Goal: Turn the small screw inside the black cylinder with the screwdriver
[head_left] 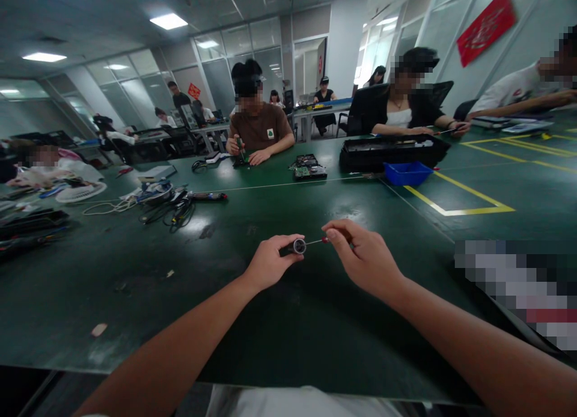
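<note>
Near the middle of the view, my left hand (pixel 271 262) grips a small dark cylindrical part (pixel 299 246) with a pale ring on its round end. My right hand (pixel 364 255) is closed around the red handle of a thin screwdriver (pixel 315 242). The metal shaft points left and its tip meets the right side of the cylindrical part. Both hands are above the green table (pixel 288 345). What the far side of the cylindrical part looks like is hidden.
Tangled cables (pixel 180 206) lie at the left. Circuit boards (pixel 310 167), a black housing (pixel 392 152) and a blue tray (pixel 408 173) stand farther back. A blurred-out object (pixel 518 291) is at the right. People sit across the table.
</note>
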### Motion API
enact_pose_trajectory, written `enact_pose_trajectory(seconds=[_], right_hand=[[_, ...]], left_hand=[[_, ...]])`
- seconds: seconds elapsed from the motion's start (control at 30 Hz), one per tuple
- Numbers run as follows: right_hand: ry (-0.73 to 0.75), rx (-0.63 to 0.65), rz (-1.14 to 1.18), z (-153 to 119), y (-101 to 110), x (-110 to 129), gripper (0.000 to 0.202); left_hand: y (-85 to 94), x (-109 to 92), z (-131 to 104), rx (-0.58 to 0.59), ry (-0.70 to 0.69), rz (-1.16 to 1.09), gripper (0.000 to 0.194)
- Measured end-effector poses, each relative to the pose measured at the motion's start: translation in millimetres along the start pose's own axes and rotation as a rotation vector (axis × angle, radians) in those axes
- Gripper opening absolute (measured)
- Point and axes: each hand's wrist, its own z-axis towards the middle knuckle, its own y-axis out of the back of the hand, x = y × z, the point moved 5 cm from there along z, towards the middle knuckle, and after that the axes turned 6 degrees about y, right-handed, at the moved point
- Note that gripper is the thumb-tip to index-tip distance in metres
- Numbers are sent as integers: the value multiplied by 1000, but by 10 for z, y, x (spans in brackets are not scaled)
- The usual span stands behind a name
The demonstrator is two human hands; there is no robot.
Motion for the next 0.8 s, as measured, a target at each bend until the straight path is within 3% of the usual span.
enact_pose_trajectory(seconds=[0.17, 0.8], right_hand=[[42, 53, 37, -6, -17, 27, 27], [-23, 65, 79, 2, -46, 11, 21]], left_hand=[[25, 32, 1, -48, 14, -45, 42], [20, 9, -10, -23, 13, 6, 42]])
